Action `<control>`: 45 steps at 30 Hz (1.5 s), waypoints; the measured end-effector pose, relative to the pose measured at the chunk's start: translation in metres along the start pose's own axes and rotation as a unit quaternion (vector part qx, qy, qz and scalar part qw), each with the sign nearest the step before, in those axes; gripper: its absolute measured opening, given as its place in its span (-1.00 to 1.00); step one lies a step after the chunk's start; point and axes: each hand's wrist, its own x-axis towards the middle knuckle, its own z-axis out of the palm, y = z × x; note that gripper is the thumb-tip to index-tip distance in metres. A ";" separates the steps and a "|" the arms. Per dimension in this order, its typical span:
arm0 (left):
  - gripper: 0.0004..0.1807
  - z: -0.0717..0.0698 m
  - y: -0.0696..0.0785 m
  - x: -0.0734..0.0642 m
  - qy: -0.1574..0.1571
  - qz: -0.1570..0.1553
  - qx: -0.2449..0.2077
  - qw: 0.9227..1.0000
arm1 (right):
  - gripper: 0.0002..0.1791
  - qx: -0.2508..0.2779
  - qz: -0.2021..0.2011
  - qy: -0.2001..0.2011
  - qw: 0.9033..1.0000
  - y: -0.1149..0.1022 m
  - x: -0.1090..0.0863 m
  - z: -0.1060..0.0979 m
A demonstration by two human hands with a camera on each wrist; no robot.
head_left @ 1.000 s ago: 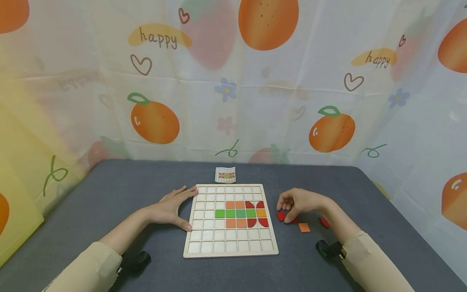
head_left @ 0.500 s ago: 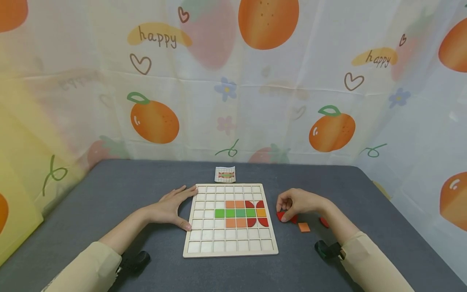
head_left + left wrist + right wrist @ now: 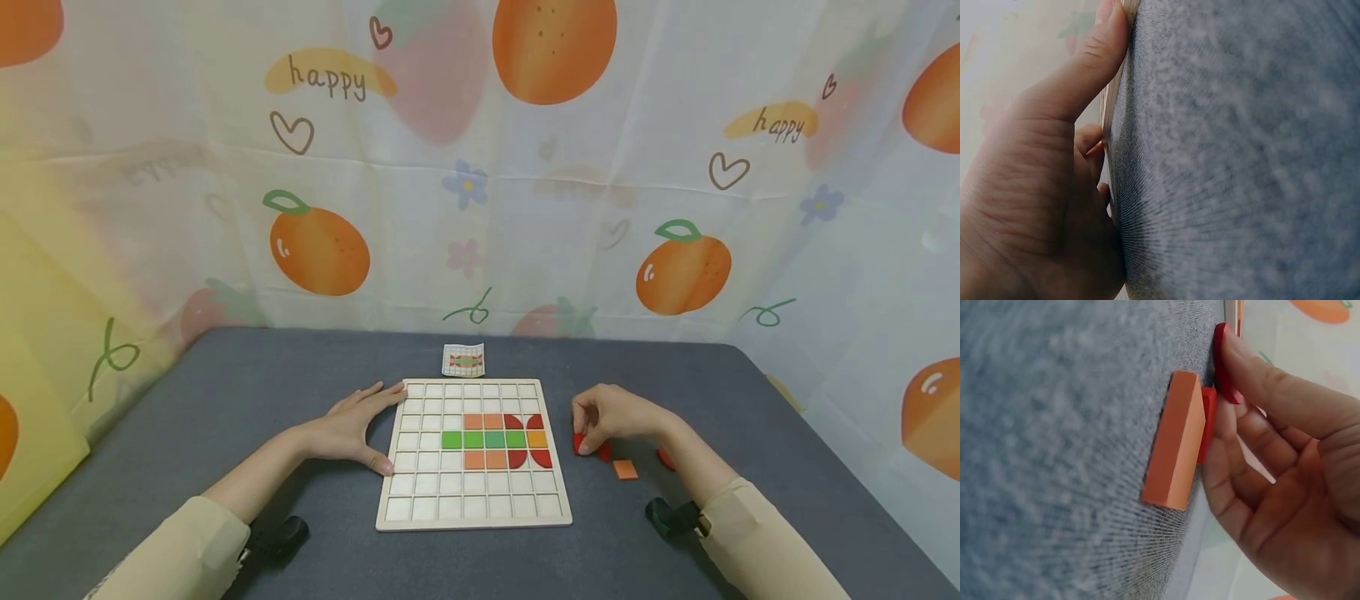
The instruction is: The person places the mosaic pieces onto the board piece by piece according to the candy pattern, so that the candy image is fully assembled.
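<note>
A pale wooden grid board (image 3: 427, 507) lies mid-table, with green, orange and red tiles filling several cells. My left hand (image 3: 341, 429) rests on its left edge, thumb (image 3: 1100, 56) and fingertips spread along the rim. Just right of the board, my right hand (image 3: 618, 417) pinches a red tile (image 3: 1225, 365) between thumb and fingers, and in the right wrist view that tile is tilted up from the cloth. A second red tile (image 3: 1208, 422) lies below the same hand. Close by sits an orange square tile (image 3: 625, 470).
Another red tile (image 3: 666, 458) lies by the right wrist, partly covered by it. A small card with a printed grid pattern (image 3: 463, 361) stands behind the board. A dark grey cloth (image 3: 300, 358) covers the table, and a fruit-print curtain (image 3: 420, 250) hangs behind.
The right hand's fingers have closed on the red tile and tipped it up slightly from the table. My left hand and the board have stayed in place.
</note>
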 end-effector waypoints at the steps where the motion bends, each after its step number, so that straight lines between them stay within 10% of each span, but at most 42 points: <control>1: 0.26 0.000 0.000 0.000 0.000 -0.001 0.001 1.000 | -0.74 0.003 0.000 0.001 1.000 0.000 0.000 0.000; 21: 0.27 0.001 -0.002 0.003 -0.001 -0.011 0.006 1.000 | -0.82 0.047 -0.012 0.097 0.994 -0.024 0.020 0.002; 45: 0.28 0.001 -0.003 0.001 -0.002 -0.015 0.003 1.000 | -0.68 0.140 -0.050 0.095 0.984 -0.091 0.085 0.035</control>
